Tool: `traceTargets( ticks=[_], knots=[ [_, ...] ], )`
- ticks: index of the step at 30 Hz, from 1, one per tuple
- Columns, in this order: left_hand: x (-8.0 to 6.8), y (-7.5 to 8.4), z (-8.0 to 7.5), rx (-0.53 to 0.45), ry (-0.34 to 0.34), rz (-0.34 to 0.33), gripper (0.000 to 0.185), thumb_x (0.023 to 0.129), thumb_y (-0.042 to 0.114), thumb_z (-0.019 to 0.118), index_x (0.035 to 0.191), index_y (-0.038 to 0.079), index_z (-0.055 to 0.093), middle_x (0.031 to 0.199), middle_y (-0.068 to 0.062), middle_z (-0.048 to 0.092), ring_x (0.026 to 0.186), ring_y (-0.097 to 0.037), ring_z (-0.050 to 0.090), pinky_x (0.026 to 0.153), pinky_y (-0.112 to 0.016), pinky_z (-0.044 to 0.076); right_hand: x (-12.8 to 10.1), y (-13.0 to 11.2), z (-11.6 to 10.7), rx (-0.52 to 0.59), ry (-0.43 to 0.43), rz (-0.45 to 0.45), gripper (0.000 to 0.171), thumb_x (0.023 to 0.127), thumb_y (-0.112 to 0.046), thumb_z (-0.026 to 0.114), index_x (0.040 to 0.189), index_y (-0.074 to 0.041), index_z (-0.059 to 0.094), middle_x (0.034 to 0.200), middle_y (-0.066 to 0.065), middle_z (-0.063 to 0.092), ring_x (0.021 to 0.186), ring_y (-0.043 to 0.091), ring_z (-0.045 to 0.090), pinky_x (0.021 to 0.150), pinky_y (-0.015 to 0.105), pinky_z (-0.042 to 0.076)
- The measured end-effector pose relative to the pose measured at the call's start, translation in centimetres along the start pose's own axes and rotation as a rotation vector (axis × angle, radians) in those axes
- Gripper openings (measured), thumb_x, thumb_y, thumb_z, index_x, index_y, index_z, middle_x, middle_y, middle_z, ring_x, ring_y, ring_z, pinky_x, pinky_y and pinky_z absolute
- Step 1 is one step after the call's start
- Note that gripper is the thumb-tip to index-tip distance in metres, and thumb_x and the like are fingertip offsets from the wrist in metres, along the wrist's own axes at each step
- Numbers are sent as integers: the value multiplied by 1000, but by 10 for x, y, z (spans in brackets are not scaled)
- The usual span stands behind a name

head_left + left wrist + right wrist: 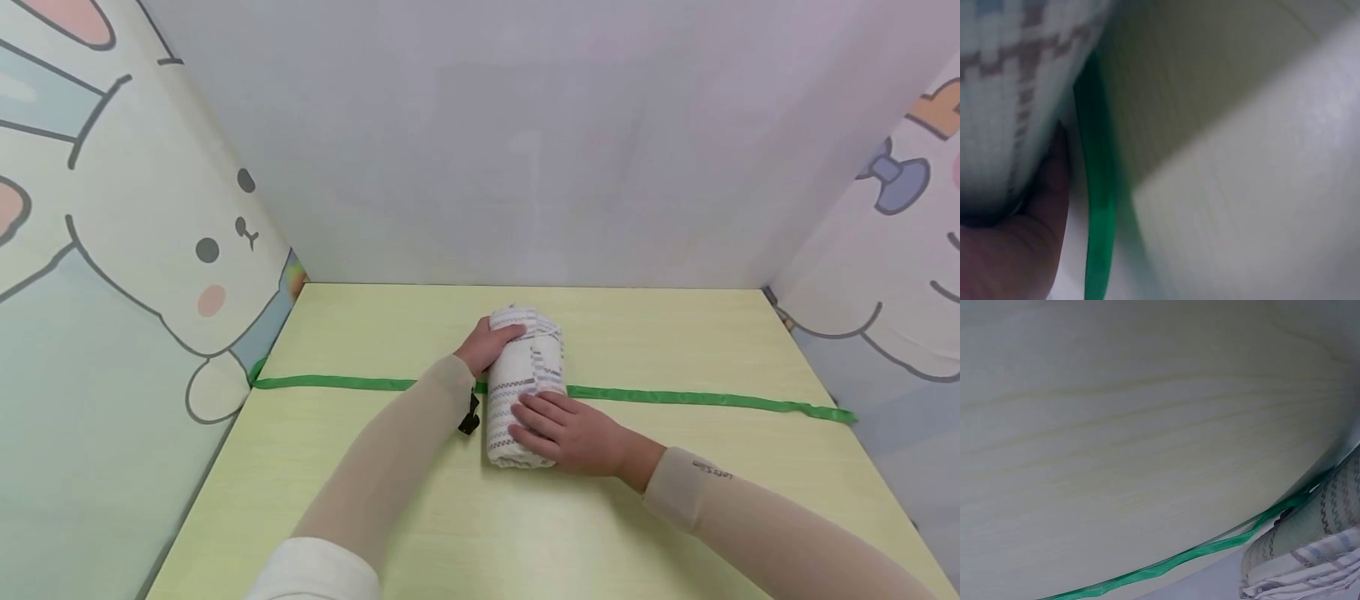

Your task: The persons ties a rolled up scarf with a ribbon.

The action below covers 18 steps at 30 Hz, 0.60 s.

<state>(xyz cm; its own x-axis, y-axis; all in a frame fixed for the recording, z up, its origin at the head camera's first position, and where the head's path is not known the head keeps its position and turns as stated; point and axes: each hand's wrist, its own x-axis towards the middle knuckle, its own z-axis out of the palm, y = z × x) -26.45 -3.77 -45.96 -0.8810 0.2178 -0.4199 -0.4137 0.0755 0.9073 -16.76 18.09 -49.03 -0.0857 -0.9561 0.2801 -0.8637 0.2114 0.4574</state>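
**Rolled towel sitting on the ribbon, could easily unroll**

Going left to right: the green ribbon (330,382) runs from the tabletop (375,333)'s left edge across to the right edge, passing under the rolled towel (525,379) mid-tabletop. The left hand (487,346) curls around the roll's far end; the right hand (573,433) rests flat, fingers straight, on the near end. My guess: lighten either hand and the roll springs loose, or it drags the ribbon crooked.
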Motion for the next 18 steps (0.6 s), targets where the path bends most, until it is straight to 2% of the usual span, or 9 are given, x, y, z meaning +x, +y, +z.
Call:
traceTargets(
  ticks=[4,8,12,18],
  knots=[
    [-1,2,1,-8,2,-1,72,97,44,71,151,13,34,122,-13,61,96,-28,70,77,-42,60,0,-1,0,-4,-17,1,79,85,-44,85,145,-11,47,147,13,55,137,31,50,113,43,41],
    [2,-2,2,-5,17,5,75,95,45,73,151,12,35,120,-13,62,94,-29,70,76,-42,61,-2,0,2,21,-38,-2,82,85,-52,82,146,-11,46,148,12,53,139,31,48,114,43,39],
    [13,-14,5,92,88,11,87,88,56,76,154,14,37,126,-9,60,98,-26,68,80,-42,59,-3,0,3,65,-42,1,88,84,-59,78,148,-10,45,150,14,51,139,32,46,113,44,39],
    [23,-23,6,221,187,-8,92,85,65,74,154,16,40,135,-5,57,103,-21,63,85,-39,55,-2,-1,4,155,-31,39,81,86,-52,77,148,-9,48,151,16,49,139,34,46,112,46,39]
  ],
)
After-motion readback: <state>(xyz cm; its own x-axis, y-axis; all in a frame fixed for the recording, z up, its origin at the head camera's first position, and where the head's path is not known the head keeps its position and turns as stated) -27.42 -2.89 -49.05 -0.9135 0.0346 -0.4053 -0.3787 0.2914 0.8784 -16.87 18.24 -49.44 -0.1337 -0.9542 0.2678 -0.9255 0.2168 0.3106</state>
